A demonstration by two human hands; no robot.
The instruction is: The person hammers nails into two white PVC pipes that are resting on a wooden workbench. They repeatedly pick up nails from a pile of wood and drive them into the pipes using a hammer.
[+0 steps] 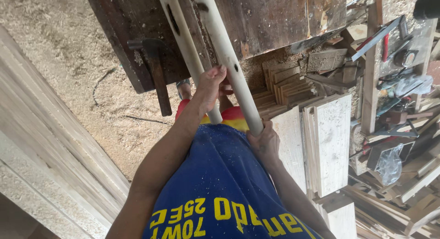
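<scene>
The person is standing over a dark wooden tabletop (275,19), looking straight down past a blue shirt (220,193), and is handling two long pale wooden poles. The left hand (210,85) is wrapping its grip around the left pole (183,37) close to its near end, fingers curled shut on the wood. The right hand (265,145) is cupping the bottom end of the right pole (224,51), its grip pressed closed around it.

Both poles are running with their long axes away from the body, near ends at the hands and far ends leaving the top of the view over the tabletop, leaning slightly leftward as they go. Each is showing a dark slot cut into its side, so some shaping is already looking done; whether they are resting on the tabletop or being held clear is hard to tell from this angle. Stacked pale boards (327,142) are lying to the right, sawdust covering the floor (59,51).
</scene>
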